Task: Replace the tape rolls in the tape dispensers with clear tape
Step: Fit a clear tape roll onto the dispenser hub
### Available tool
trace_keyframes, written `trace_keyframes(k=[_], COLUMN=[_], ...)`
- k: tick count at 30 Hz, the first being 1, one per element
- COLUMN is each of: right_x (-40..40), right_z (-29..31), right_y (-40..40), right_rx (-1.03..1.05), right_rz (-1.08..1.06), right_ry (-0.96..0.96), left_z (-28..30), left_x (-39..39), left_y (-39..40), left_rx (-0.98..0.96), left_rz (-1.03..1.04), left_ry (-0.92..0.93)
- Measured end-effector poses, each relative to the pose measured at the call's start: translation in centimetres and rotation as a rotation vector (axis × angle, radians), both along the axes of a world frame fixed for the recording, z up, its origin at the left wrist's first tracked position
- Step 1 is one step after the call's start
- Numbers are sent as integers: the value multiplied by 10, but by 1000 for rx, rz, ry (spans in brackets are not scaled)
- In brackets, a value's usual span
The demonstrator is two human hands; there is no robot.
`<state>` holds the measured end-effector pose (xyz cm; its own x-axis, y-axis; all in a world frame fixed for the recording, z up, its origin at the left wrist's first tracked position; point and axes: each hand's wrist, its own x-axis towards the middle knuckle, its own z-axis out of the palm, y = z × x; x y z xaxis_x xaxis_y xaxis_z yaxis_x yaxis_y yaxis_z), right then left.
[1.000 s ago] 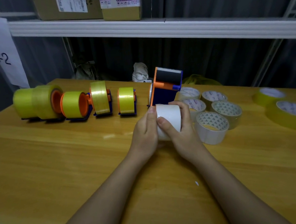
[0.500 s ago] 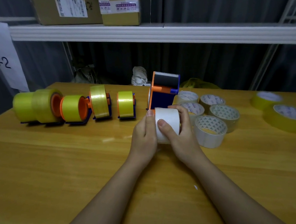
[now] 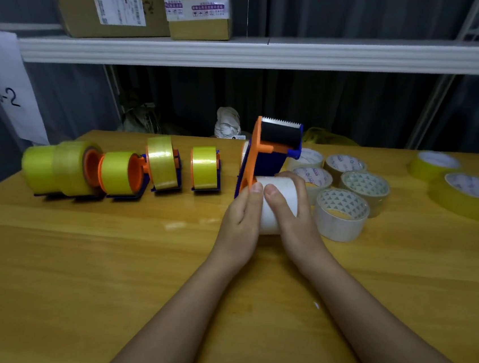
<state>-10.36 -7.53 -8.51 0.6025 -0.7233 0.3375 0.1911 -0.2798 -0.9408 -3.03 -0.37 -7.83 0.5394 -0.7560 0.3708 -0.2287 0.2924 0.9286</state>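
Two bare forearms enter from the bottom of the frame and meet just right of centre. Left hand (image 3: 240,216) and right hand (image 3: 290,214) both grip one clear tape roll (image 3: 279,203), which reads milky white here. Fingers of each hand are curled round its outer band, thumbs on top and side by side, almost touching. The roll sits low over the wooden table (image 3: 94,270); contact with the table is hidden by the hands.

Handling estimate: light, a stiff cardboard core under a glossy wound band, so slippery on the face and firm to squeeze. Best hold looks like the two rims or through the core, keeping thumbs free to find the tape end. The end itself is too faint to locate.

Just beyond the roll, touching or nearly so, stands the open tape dispenser (image 3: 271,154): orange side plate, blue body, black roller, serrated blade at the top. Blade edge is a hazard for fingers during loading.

To the right, just beside the held roll, a cluster of spare clear rolls (image 3: 342,215) lies flat. Further right, two yellowish rolls (image 3: 467,195) lie flat near the table's edge.

Centre left, a row of loaded dispensers (image 3: 119,176) carries yellow tape, not yet changed.

Far, upper frame: a white shelf (image 3: 278,53) with cardboard boxes (image 3: 155,9).
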Motion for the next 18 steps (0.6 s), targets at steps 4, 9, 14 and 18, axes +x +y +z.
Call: trace_keyframes(k=[4,9,14,18], right_x=[0,-1,-8,-5], right_z=[0,-5,-6,-3], right_y=[0,0,-6,-5], right_rx=[-83,-248,-464,-346], right_rz=[-31,-89,-164,-129], right_ry=[-43,1,32,-35], left_z=[3,4,11,12], left_x=[-4,-4,1,1], left_y=[-2,-2,-1,0], left_rx=[-6,0,24,-13], left_rz=[52,155,207,244], left_ry=[60,150,238,145])
